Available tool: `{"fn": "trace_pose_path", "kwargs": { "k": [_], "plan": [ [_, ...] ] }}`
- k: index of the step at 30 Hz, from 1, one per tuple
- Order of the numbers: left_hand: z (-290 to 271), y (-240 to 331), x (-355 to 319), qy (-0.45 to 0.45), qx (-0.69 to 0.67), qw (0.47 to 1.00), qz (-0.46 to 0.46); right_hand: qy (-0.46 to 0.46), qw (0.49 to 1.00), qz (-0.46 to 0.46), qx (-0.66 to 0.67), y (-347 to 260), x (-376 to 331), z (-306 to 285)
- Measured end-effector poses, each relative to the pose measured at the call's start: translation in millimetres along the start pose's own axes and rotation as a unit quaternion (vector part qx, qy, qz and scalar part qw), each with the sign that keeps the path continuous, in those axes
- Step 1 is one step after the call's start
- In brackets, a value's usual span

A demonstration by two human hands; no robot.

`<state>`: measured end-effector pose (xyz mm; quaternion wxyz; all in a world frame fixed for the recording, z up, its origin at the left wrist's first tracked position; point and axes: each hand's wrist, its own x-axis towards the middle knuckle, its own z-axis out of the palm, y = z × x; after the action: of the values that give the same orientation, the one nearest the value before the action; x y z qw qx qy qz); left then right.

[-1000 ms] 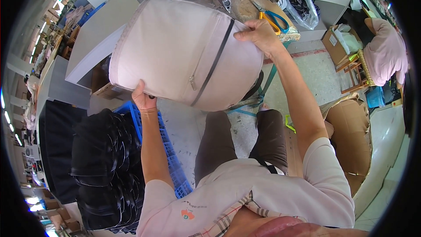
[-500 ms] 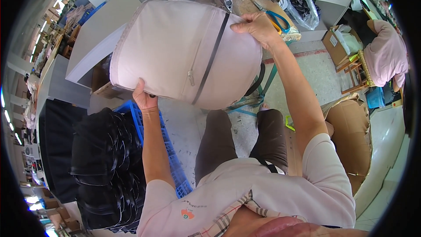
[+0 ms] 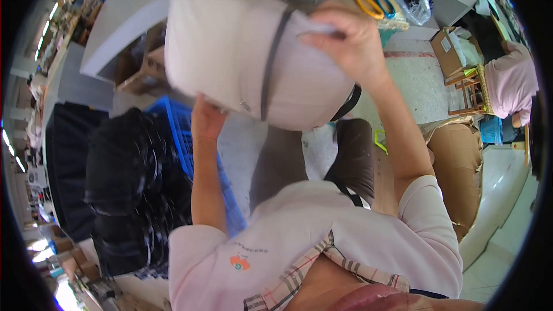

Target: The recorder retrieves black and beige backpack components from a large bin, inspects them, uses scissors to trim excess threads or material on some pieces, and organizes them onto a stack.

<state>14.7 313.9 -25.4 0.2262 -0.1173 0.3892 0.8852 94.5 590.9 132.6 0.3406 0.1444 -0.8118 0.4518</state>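
Observation:
A pale pinkish-beige fabric bag (image 3: 224,46) is held up in front of me, smeared a little by motion. A black strip (image 3: 273,63) runs across it, with a zipper pull beside the strip and a black strap (image 3: 348,105) at its lower right. My right hand (image 3: 352,40) is closed on the bag's upper right edge, thumb on the near side. At the lower left edge my left hand (image 3: 207,118) grips the bag, its fingers mostly hidden behind the fabric. Scissors (image 3: 368,3) with yellow and blue handles lie beyond my right hand.
Stacked black fabric pieces (image 3: 124,178) stand at my left beside a blue plastic crate (image 3: 180,138). A cardboard box (image 3: 455,167) is at my right. Farther right, a person in pink (image 3: 510,89) sits near a wooden chair (image 3: 468,95). Grey worktables (image 3: 124,29) stand ahead.
The bag has tilted and swung, showing narrower now, its left edge shifted rightward. Both hands keep their hold; my right hand has come nearer. The whole view has also shifted slightly.

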Motion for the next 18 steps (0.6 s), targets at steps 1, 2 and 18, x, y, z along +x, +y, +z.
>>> {"fn": "trace_pose_path", "kwargs": {
  "k": [1, 2, 18],
  "plan": [
    [0.0, -8.4, -20.6, 0.022, 0.025, 0.998, -0.054, -0.015, 0.99, -0.124, -0.067, -16.3, -6.9, 11.3],
    [3.0, -14.9, -41.8, 0.045, 0.045, 0.992, -0.109, -0.029, 0.97, -0.223, -0.092, -28.2, -14.1, 25.7],
    [1.3, -44.2, -143.1, 0.078, -0.07, 0.994, 0.006, -0.084, 0.98, -0.159, -0.081, -52.2, -150.5, 56.1]
  ]
}}
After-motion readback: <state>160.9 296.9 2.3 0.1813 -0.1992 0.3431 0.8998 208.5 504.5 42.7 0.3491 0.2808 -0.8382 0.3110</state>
